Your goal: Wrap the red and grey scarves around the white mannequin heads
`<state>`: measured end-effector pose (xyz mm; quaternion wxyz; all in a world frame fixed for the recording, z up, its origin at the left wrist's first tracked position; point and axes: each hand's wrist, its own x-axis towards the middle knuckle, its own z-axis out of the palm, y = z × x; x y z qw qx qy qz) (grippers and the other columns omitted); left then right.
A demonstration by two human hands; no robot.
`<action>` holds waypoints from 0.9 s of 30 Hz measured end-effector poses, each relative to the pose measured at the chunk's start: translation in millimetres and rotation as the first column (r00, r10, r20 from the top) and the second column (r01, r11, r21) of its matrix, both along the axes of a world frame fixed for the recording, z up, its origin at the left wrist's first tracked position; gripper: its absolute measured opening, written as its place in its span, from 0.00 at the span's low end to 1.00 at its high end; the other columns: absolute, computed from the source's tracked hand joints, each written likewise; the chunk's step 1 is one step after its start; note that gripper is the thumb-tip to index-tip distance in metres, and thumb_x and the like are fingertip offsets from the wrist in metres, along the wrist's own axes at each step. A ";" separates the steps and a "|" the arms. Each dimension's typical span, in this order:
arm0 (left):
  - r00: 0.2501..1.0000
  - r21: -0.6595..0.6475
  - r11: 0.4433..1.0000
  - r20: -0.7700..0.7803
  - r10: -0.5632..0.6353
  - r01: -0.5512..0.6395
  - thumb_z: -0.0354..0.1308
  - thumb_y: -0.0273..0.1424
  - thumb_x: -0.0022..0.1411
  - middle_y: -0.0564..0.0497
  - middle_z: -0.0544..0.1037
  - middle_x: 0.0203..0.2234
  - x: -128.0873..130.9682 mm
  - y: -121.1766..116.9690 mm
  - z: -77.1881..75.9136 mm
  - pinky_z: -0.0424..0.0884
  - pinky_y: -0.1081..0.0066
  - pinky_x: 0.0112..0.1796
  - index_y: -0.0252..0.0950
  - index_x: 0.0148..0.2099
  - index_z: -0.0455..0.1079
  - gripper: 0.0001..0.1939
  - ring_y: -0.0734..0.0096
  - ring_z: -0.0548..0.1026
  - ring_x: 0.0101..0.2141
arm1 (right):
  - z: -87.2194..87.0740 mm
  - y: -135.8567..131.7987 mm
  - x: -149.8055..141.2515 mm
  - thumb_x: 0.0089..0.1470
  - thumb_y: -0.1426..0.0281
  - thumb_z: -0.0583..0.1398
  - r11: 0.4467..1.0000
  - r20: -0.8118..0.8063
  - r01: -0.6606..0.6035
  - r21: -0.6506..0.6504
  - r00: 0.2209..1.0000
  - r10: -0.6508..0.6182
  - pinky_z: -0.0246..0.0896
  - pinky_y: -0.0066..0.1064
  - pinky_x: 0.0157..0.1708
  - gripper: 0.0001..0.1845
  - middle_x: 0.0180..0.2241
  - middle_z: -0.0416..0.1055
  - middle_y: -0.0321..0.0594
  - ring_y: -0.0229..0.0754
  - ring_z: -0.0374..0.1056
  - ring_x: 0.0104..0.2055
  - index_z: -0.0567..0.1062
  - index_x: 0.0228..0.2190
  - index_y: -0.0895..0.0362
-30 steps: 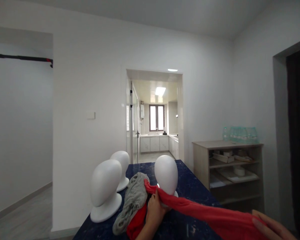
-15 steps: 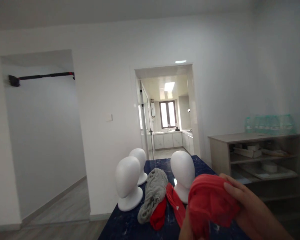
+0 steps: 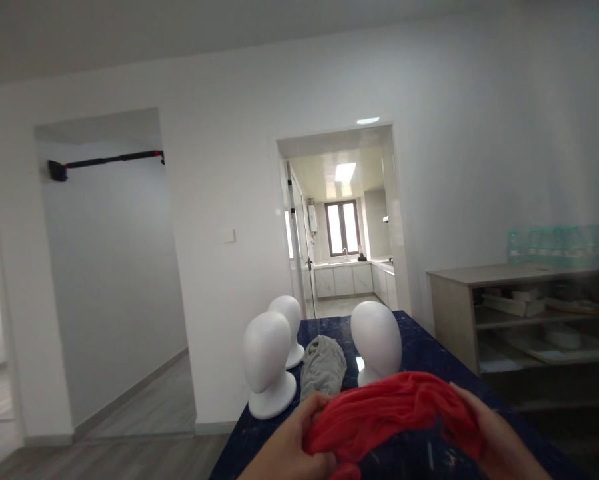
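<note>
Both of my hands hold a red cloth (image 3: pixel 389 413) bunched and stretched between them, low in the view above the dark blue table (image 3: pixel 429 347). My left hand (image 3: pixel 292 443) grips its left end and my right hand (image 3: pixel 489 437) grips its right end. Just beyond the cloth stand three white mannequin heads: one at the near left (image 3: pixel 268 363), one behind it (image 3: pixel 288 319) and one at the right (image 3: pixel 376 339). A grey cloth (image 3: pixel 323 365) lies crumpled between them.
A wooden shelf unit (image 3: pixel 524 313) with boxes and a row of water bottles (image 3: pixel 559 243) stands at the right wall. A doorway (image 3: pixel 344 220) straight ahead opens on a kitchen. An opening at the left has a black bar (image 3: pixel 104 161) across its top.
The red cloth, bunched in front of my right hand half a second ago, is now spread wider between both hands. My view has shifted slightly, bringing the left opening further into sight.
</note>
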<state>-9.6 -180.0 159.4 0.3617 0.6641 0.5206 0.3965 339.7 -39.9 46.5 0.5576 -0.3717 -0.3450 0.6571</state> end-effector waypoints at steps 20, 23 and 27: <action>0.829 0.093 0.888 -0.325 0.455 -0.451 0.62 0.39 0.65 0.31 0.75 0.62 -9.7 256.8 65.7 0.73 0.68 0.52 0.27 0.63 0.68 0.30 0.52 0.76 0.59 | -99.3 30.1 -4.5 0.70 0.58 0.49 0.874 0.881 -0.116 0.472 0.083 -0.465 0.57 0.34 0.32 0.16 0.37 0.84 0.40 0.52 0.81 0.40 0.73 0.39 0.48; 0.759 0.104 0.876 -0.459 0.462 -0.471 0.65 0.49 0.61 0.28 0.54 0.75 1.2 262.9 28.7 0.63 0.57 0.65 0.28 0.71 0.60 0.45 0.39 0.63 0.70 | -102.1 30.2 -4.6 0.71 0.59 0.49 0.869 0.877 -0.121 0.480 0.078 -0.474 0.58 0.34 0.32 0.16 0.38 0.84 0.40 0.51 0.81 0.40 0.74 0.40 0.47; 0.703 0.009 0.887 -0.607 0.372 -0.462 0.67 0.59 0.51 0.37 0.41 0.78 21.8 241.1 -52.7 0.54 0.34 0.66 0.39 0.75 0.58 0.56 0.19 0.53 0.71 | -106.8 33.1 -5.0 0.70 0.60 0.49 0.865 0.874 -0.129 0.485 0.052 -0.482 0.59 0.34 0.33 0.16 0.42 0.84 0.43 0.50 0.81 0.40 0.76 0.41 0.48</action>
